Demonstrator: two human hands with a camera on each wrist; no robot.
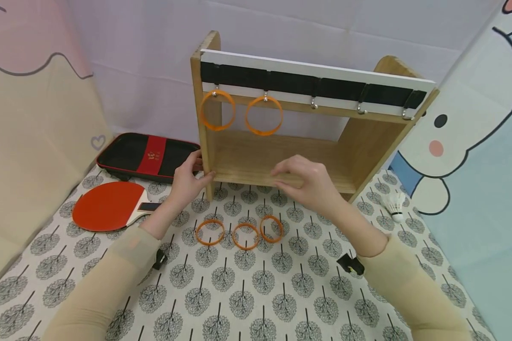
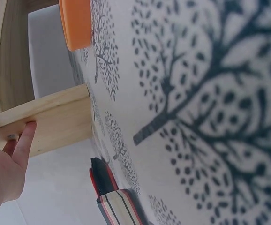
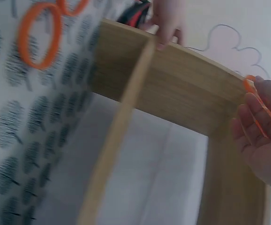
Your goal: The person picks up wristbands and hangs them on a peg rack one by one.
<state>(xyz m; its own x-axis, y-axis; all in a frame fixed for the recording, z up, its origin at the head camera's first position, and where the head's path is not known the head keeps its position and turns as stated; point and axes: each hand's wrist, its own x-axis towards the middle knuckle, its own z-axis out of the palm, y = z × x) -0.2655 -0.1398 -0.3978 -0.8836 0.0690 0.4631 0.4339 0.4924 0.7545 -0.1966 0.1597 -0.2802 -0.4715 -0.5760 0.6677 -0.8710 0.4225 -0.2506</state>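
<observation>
My left hand (image 1: 189, 177) grips the left side panel of a small wooden shelf (image 1: 281, 154). In the left wrist view its fingers (image 2: 25, 140) lie against that panel. Before the lower board, my right hand (image 1: 305, 182) has bent fingers; no ring shows there in the head view. The right wrist view has an orange ring (image 3: 262, 103) across the fingers of my right hand (image 3: 267, 136), so the views disagree on its hold. Two orange rings, a left one (image 1: 217, 111) and another (image 1: 263, 116), hang from hooks. Several rings (image 1: 246, 237) lie on the cloth.
Bare metal hooks (image 1: 314, 103) line the rail (image 1: 315, 85) to the right of the hung rings. A red table tennis paddle (image 1: 106, 206) and a black case with a red band (image 1: 130, 154) lie left. A shuttlecock (image 1: 394, 206) sits at right.
</observation>
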